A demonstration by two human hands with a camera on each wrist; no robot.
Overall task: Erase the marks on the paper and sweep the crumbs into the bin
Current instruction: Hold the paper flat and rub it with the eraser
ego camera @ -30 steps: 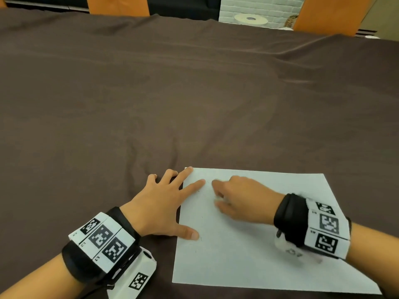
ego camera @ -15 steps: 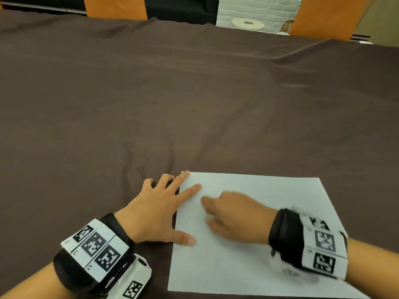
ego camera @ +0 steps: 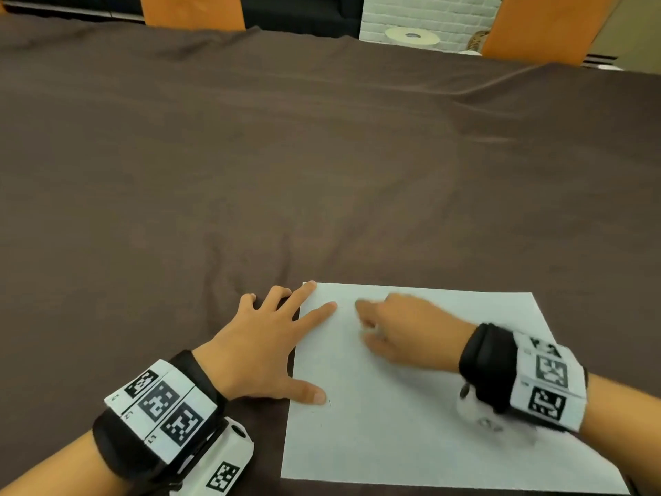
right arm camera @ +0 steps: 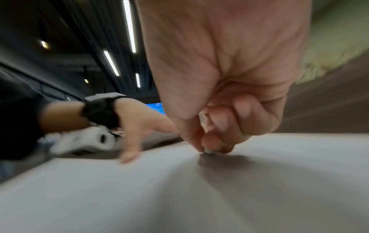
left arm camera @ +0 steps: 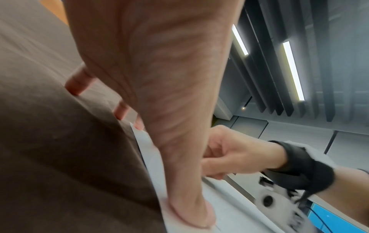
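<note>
A white sheet of paper [ego camera: 411,406] lies on the brown tablecloth near the front edge. My left hand [ego camera: 272,345] lies flat with spread fingers, its thumb and two fingertips pressing the paper's left edge. My right hand [ego camera: 400,327] sits on the paper's upper left part, fingers curled; it is blurred. In the right wrist view my right hand [right arm camera: 207,148] pinches a small whitish eraser [right arm camera: 208,151] whose tip touches the paper [right arm camera: 179,197]. A faint mark [ego camera: 329,402] shows by my left thumb. No bin is in view.
The brown cloth [ego camera: 286,155] covers the whole table, with wrinkles just beyond my left hand. Orange chair backs [ego camera: 547,26] stand at the far edge, and a pale round disc [ego camera: 411,37] lies behind the table.
My right hand shifts left and then back right across the upper left part of the paper in a rubbing stroke. My left hand stays pressed on the paper's left edge.
</note>
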